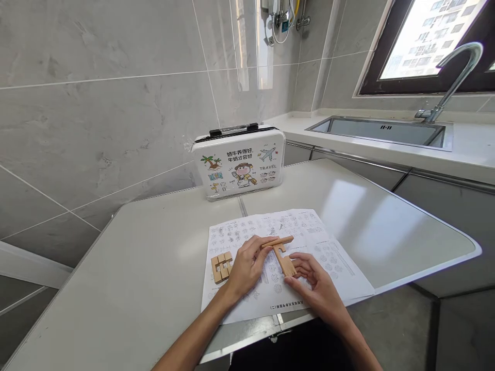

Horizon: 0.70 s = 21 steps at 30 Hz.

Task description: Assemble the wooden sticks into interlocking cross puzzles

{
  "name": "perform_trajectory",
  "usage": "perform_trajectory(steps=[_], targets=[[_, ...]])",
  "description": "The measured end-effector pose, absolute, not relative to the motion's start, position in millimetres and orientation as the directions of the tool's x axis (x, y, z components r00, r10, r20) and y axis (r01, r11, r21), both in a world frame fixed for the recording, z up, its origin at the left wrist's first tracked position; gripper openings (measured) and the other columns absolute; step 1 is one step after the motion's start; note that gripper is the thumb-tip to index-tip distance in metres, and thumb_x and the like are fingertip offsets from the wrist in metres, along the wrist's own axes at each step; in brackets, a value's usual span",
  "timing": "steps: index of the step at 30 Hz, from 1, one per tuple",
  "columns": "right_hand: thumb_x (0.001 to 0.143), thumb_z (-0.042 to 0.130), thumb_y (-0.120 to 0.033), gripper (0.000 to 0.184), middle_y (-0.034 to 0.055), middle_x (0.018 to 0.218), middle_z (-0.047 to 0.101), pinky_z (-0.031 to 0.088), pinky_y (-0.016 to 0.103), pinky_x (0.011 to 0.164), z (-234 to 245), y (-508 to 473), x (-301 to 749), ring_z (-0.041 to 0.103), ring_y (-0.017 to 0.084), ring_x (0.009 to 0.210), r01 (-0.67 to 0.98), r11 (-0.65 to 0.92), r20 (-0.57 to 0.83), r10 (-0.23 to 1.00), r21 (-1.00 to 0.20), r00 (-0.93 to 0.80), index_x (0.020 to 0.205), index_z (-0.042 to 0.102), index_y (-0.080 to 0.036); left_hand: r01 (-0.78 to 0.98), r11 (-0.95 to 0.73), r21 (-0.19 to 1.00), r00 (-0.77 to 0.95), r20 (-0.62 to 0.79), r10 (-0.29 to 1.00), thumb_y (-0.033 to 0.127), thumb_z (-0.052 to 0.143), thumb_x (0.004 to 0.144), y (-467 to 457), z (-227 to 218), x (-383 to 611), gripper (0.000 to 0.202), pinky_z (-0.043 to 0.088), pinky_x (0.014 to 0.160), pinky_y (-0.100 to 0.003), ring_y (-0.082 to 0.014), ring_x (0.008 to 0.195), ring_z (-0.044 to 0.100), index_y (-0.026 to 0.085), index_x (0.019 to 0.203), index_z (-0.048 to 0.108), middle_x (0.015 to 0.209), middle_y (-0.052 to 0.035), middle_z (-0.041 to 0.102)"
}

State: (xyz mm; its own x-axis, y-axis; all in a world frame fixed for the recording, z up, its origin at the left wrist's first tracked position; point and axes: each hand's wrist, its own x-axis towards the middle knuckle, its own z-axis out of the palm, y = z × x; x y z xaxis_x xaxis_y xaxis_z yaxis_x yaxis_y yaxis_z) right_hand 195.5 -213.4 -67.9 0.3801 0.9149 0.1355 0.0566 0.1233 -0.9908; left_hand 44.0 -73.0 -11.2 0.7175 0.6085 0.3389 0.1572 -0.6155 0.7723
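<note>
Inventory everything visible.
Table: one, whitish, centre
Case: one, white, table's back
Paper: count unclear, white, table's front
Wooden blocks: several, tan, paper's left
Wooden stick: one, tan, over paper
Notched piece: one, tan, beside stick
Counter: one, white, right
Sink: one, grey, right
Faucet: one, silver, behind sink
Window: one, dark-framed, upper right
Fittings: several, mostly silver, top
Cabinets: several, grey, right
Walls: several, grey, behind
Clothing: one, black, bottom
Left hand: one, bare, pinching stick
Right hand: one, bare, at notched piece

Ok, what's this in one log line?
left hand: holds wooden stick | right hand: at notched wooden piece | other wooden pieces: on printed sheet
</note>
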Motion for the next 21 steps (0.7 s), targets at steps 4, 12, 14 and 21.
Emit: perform_trajectory(steps=[4, 12, 14, 21], targets=[[0.093, 0.076, -0.044, 0.042, 0.0051, 0.099, 0.073, 0.057, 0.036, 0.085, -64.2, -214.8, 195.4, 0.069, 0.023, 0.093, 0.037, 0.092, 0.099, 0.927, -0.995, 0.362, 0.125, 0.057, -0.025, 0.14, -0.627, 0.766, 0.725, 0.352, 0.592, 0.031, 0.048, 0.109, -73.1, -11.2, 43.4, 0.032, 0.055, 0.094, -0.037, -0.0222, 0.107, 0.068, 0.031, 0.134, 0.068, 0.117, -0.0051, 0.075], [0.097, 0.071, -0.044, 0.033, 0.0036, 0.084, 0.075, 0.055, 0.037, 0.085, -62.7, -215.9, 195.3, 0.072, 0.023, 0.085, -0.033, 0.08, 0.066, 0.949, -0.996, 0.308, 0.117, 0.059, -0.021, 0.123, -0.706, 0.698, 0.766, 0.385, 0.514, 0.028, 0.05, 0.109, -69.8, -14.0, 39.9, 0.032, 0.055, 0.097, -0.039, -0.0226, 0.108, 0.07, 0.031, 0.135, 0.067, 0.122, -0.0054, 0.075], [0.099, 0.069, -0.045, 0.03, 0.0025, 0.08, 0.073, 0.054, 0.035, 0.082, -62.5, -215.7, 195.7, 0.071, 0.021, 0.08, -0.04, 0.077, 0.062, 0.954, -0.996, 0.294, 0.113, 0.06, -0.021, 0.107, -0.731, 0.674, 0.768, 0.412, 0.491, 0.027, 0.051, 0.108, -68.9, -14.6, 39.0, 0.031, 0.056, 0.097, -0.04, -0.0234, 0.111, 0.071, 0.03, 0.135, 0.066, 0.124, -0.0062, 0.075], [0.102, 0.06, -0.053, 0.031, 0.0049, 0.089, 0.075, 0.051, 0.031, 0.064, -57.3, -215.8, 196.4, 0.068, 0.018, 0.067, -0.092, 0.066, 0.041, 0.968, -0.994, 0.249, 0.099, 0.058, -0.022, 0.051, -0.829, 0.557, 0.737, 0.54, 0.408, 0.022, 0.055, 0.107, -67.2, -21.1, 37.8, 0.024, 0.06, 0.093, -0.039, -0.0221, 0.109, 0.075, 0.027, 0.127, 0.065, 0.121, -0.0054, 0.078]])
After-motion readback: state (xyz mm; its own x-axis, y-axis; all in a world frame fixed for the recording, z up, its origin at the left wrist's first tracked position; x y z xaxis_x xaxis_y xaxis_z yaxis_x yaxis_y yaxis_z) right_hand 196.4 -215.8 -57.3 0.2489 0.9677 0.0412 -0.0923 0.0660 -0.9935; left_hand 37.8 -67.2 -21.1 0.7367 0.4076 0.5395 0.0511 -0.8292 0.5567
